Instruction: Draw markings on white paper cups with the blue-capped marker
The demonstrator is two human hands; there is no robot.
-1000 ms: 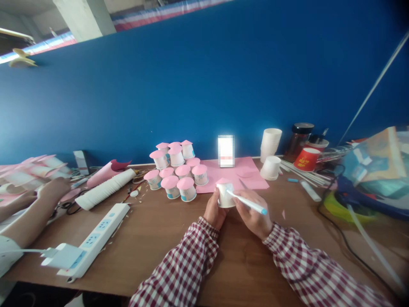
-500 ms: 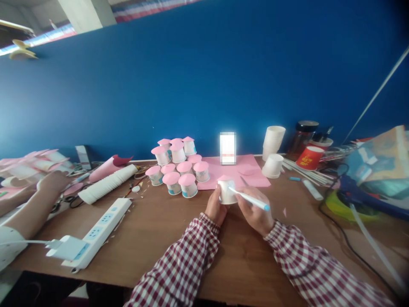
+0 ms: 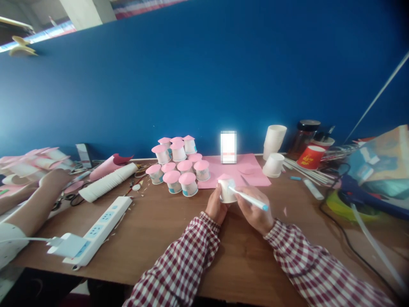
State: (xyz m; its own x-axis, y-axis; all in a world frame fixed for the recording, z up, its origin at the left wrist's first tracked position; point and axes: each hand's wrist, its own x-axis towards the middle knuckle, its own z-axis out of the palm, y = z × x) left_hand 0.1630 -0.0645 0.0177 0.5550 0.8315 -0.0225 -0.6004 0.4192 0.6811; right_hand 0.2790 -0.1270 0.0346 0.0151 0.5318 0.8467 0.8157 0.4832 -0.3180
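My left hand (image 3: 216,205) is closed around the side of a white paper cup (image 3: 226,195), which stands upside down and carries a small pink paper cone on top. A white marker pen with a light blue end (image 3: 252,199) is gripped in my right hand (image 3: 259,213). Its tip meets the cup's side, where some blue shows. Behind the cup lies a pink paper sheet (image 3: 217,179). To the left stand several paper cups with pink cone tops (image 3: 188,185), some bearing blue markings.
A stack of white cups (image 3: 275,138) and a single upturned cup (image 3: 273,165) stand at right, near a red cup (image 3: 311,157). A power strip (image 3: 99,230) and a long row of nested cups (image 3: 108,182) lie left. Another person's hand (image 3: 56,181) works at far left.
Both hands keep their hold on the cup and the marker, with almost no movement. The view has shifted very slightly.
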